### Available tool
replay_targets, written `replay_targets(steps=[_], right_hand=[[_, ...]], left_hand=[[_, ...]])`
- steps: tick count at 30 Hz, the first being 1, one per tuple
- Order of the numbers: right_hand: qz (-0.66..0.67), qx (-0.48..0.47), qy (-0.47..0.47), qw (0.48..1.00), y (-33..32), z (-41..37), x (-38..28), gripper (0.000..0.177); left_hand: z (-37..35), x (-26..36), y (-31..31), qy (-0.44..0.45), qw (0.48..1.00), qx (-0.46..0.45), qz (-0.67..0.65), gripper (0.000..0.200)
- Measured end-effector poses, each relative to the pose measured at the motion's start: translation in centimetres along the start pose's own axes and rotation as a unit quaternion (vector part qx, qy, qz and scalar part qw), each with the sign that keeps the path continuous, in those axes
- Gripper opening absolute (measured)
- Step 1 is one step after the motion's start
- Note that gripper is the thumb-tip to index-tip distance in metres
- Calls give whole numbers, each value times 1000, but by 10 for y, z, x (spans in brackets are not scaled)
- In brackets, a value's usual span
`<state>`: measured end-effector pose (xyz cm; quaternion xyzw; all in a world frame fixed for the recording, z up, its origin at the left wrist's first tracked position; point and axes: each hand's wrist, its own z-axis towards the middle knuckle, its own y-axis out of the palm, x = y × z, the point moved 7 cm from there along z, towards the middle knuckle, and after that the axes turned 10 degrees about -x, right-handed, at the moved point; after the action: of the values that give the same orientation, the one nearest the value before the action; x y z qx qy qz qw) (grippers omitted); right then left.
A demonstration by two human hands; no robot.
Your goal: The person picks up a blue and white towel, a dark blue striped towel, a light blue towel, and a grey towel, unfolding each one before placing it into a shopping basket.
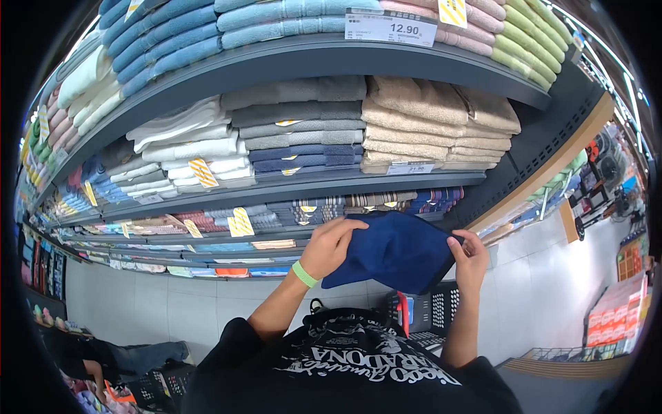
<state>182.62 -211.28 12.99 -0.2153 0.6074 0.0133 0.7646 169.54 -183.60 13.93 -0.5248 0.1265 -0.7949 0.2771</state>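
Note:
Between my two hands a navy blue cloth (pixel 396 250) with a dark edge along its right side is held spread out, sagging a little in the middle. My left hand (pixel 329 250), with a light green band at the wrist, grips its upper left side. The upper right corner is pinched between the thumb and fingers of my right hand (pixel 470 257). Just behind the cloth, the lower shelf holds folded striped towels (pixel 317 210), partly hidden by it.
Above, shelves bear stacked beige towels (pixel 407 117), white towels (pixel 186 148) and blue towels (pixel 162 41), with price labels (pixel 390 27). A black shopping basket (pixel 443 303) is below my right forearm. Another person (pixel 124 355) is at lower left. Red-and-white boxes (pixel 614 317) stand at right.

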Motion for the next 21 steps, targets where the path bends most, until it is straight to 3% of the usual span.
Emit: replay_targets(steps=[4, 7, 9, 13, 21], right_hand=[[9, -35, -10, 999, 8, 8, -10, 15], [35, -61, 2, 998, 17, 7, -1, 16], [131, -61, -11, 990, 26, 9, 6, 15], [167, -87, -14, 982, 42, 7, 3, 17], [171, -93, -5, 981, 48, 1, 15, 18]], left_hand=[[10, 14, 6, 38, 999, 1, -12, 27], [12, 11, 12, 3, 999, -41, -35, 26], [11, 15, 16, 13, 998, -40, -37, 26], [9, 19, 18, 23, 998, -37, -39, 25], [7, 22, 21, 8, 999, -3, -51, 23]])
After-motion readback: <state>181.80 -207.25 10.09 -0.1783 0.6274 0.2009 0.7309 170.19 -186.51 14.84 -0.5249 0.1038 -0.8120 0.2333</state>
